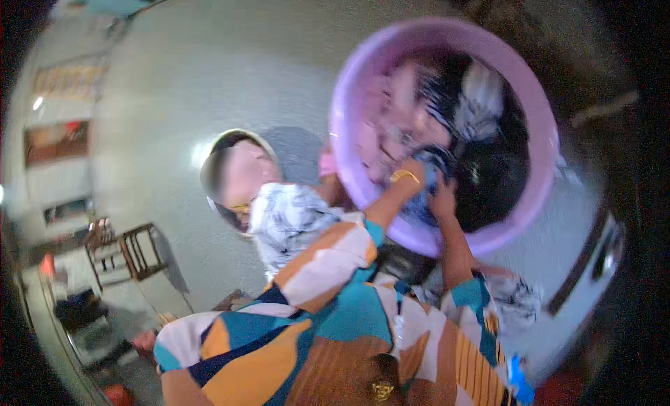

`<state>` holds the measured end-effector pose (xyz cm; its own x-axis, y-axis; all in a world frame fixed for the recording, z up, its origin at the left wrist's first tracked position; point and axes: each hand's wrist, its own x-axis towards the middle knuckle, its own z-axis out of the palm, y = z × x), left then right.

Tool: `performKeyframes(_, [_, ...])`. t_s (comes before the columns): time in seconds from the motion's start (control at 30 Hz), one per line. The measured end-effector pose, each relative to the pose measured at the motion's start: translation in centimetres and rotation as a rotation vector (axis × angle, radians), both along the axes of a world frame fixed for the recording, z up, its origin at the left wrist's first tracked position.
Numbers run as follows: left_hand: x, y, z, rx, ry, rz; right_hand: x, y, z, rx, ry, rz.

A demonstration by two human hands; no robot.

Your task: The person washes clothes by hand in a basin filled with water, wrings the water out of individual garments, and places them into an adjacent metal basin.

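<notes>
A large pink-purple plastic tub stands before me, with dark water and clothes in it. Inside its near side, my left hand, with a gold-coloured bangle at the wrist, grips a bunched blue cloth. Close beside it, my right hand has its fingers on the same cloth; blur softens their outline. Pink cloth lies along the tub's left side. Toward the far right of the water is a pale grey-white cloth.
Close on my left is another person in a white patterned top, one arm by the tub's rim. A wooden chair stands farther left on the grey floor. A patterned cloth lies to my right.
</notes>
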<state>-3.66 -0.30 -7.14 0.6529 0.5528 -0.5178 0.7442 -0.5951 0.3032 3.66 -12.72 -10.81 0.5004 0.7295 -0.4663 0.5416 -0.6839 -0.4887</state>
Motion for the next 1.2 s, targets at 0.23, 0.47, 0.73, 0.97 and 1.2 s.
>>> performKeyframes(0.23, [0.3, -0.2, -3.1, -0.315, 0.115, 0.102, 1.5, 0.3, -2.1, -0.253, 0.104, 0.053])
performKeyframes(0.47, [-5.0, 2.8, -10.6, -0.096, 0.003, -0.088, -0.2, 3.0, 1.1, -0.037, -0.018, 0.263])
performKeyframes(0.73, [-0.9, 3.5, 3.8, -0.969, -0.906, 1.154, 4.6, -2.8, 5.6, 0.538, 1.166, -1.355])
performKeyframes(0.97, [-4.1, 7.3, 5.0, -0.540, -0.662, 0.506, 8.0, -5.5, 10.5, 0.724, 1.246, -1.059])
performKeyframes(1.2, [-4.8, 4.2, 9.7, -0.038, -0.046, 0.114, 10.0, -8.4, 8.6, 0.575, 0.445, -0.827])
